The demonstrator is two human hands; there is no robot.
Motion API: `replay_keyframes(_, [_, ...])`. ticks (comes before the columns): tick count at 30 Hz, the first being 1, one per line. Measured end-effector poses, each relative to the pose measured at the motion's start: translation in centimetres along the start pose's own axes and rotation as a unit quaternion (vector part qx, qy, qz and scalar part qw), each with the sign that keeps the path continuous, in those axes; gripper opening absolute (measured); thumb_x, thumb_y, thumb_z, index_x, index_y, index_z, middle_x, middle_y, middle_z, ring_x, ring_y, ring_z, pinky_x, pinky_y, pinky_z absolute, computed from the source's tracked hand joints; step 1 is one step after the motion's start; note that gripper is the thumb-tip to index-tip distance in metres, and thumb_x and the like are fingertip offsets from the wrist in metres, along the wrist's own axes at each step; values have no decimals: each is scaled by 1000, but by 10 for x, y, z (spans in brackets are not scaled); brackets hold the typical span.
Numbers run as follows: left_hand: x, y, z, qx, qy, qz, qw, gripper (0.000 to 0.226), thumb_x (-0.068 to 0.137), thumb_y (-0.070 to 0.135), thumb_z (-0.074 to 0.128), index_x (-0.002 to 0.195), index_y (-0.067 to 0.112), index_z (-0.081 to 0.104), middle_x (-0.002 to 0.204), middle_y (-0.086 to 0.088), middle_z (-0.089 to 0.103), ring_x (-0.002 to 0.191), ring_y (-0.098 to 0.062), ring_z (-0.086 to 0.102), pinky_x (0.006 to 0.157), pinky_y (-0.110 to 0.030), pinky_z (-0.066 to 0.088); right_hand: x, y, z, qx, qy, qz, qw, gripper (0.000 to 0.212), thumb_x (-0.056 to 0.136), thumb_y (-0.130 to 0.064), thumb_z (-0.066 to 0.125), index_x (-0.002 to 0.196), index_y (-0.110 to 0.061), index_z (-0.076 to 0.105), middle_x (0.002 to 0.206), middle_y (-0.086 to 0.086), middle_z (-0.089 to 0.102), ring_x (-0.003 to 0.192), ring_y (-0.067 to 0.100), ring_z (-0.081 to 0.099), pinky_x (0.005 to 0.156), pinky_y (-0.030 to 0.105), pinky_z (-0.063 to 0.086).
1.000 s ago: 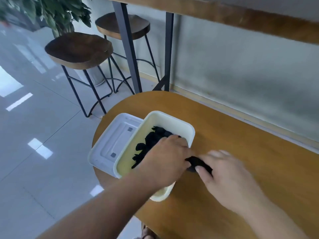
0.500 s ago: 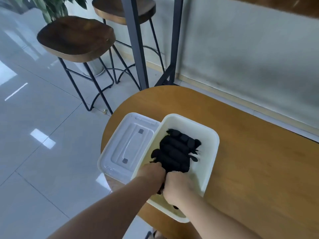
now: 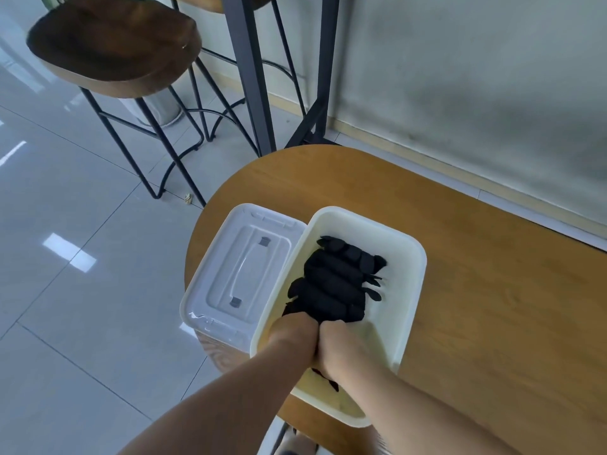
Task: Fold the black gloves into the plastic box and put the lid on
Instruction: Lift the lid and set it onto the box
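The black gloves [image 3: 335, 284] lie bunched inside the cream plastic box [image 3: 412, 284] on the wooden table. My left hand [image 3: 292, 336] and my right hand [image 3: 341, 349] are side by side inside the box at its near end, fingers curled down on the near edge of the gloves. A bit of black fabric shows under my right wrist. The white lid [image 3: 236, 277] lies flat to the left of the box, touching its side and overhanging the table edge.
The round-ended wooden table [image 3: 492, 290] stretches right along a grey wall. Two dark wooden stools [image 3: 111, 44] on black metal legs stand on the tiled floor at the far left. Black metal posts [image 3: 253, 77] rise behind the table.
A second ago my right hand held a glove on the table beside the box. Both hands have since gone into the box's near end, gripping the gloves. The view has shifted down and left.
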State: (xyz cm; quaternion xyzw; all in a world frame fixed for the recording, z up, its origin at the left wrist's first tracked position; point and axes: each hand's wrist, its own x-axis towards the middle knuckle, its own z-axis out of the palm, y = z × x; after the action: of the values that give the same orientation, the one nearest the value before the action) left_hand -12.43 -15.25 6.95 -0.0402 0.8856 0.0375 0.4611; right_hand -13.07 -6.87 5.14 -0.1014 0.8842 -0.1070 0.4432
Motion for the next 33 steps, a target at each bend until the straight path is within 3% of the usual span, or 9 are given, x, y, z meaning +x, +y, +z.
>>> replay_keyframes(4, [-15, -4, -22, -100, 47, 21, 994, 14, 91, 5, 50, 86, 14, 60, 90, -3, 63, 88, -21, 64, 70, -28, 48, -23, 5, -52, -4, 45, -30, 999, 22, 86, -13, 57, 65, -13, 52, 62, 3, 54, 56, 20, 52, 46, 28, 38])
replay_keyframes(7, [-43, -27, -60, -258, 209, 11, 943, 23, 92, 28, 55, 71, 22, 50, 72, 5, 56, 66, -11, 55, 57, -22, 40, -41, 11, -111, 80, 139, -29, 987, 26, 92, -24, 57, 77, -3, 64, 72, 13, 66, 63, 22, 62, 56, 33, 48])
replay_keyframes(10, [-59, -57, -82, -481, 331, -43, 811, 42, 89, 42, 59, 63, 12, 44, 56, 6, 48, 51, -12, 43, 51, -22, 33, -51, 6, -151, 156, 238, -48, 957, 37, 90, -32, 57, 78, 3, 55, 61, 15, 45, 53, 18, 38, 51, 30, 32])
replay_keyframes(14, [-54, -81, -68, -705, 273, -138, 640, 38, 89, 39, 60, 69, 12, 42, 65, -8, 34, 56, -21, 30, 49, -27, 30, -39, -27, -171, 171, 271, -128, 939, 41, 93, -32, 56, 75, 4, 49, 58, 2, 34, 49, 12, 27, 43, 23, 23])
replay_keyframes(18, [-38, -92, -39, -835, 226, -220, 451, 39, 90, 27, 63, 60, 13, 41, 57, -2, 33, 50, -15, 26, 46, -26, 25, -9, -67, -171, 139, 236, -189, 943, 42, 95, -33, 54, 72, 2, 51, 59, 4, 41, 52, 15, 34, 49, 29, 29])
replay_keyframes(20, [-27, -100, -23, -860, 218, -248, 389, 36, 91, 26, 60, 61, 14, 43, 56, 0, 34, 50, -15, 27, 49, -28, 25, 14, -87, -168, 116, 206, -199, 951, 39, 94, -32, 53, 72, 0, 53, 61, 4, 45, 55, 17, 38, 51, 30, 32])
replay_keyframes(26, [-5, -113, 19, -836, 231, -362, 341, 28, 93, 35, 46, 86, 10, 57, 74, -5, 53, 64, -22, 45, 60, -31, 38, 89, -129, -160, -19, 124, -151, 981, 26, 94, -24, 48, 73, -10, 46, 70, 6, 44, 60, 20, 37, 52, 27, 30])
replay_keyframes(30, [7, -119, 40, -828, 211, -424, 301, 30, 93, 27, 46, 107, 2, 58, 87, -12, 56, 69, -28, 52, 56, -29, 41, 138, -137, -154, -75, 115, -78, 987, 28, 91, -17, 51, 67, -14, 38, 66, 2, 38, 56, 19, 31, 47, 25, 24])
replay_keyframes(33, [14, -121, 48, -835, 187, -440, 272, 33, 93, 23, 49, 118, 2, 56, 118, -20, 61, 103, -37, 62, 84, -40, 52, 161, -137, -148, -108, 115, -54, 986, 12, 91, -13, 52, 80, -8, 54, 82, 6, 56, 64, 21, 45, 52, 25, 35])
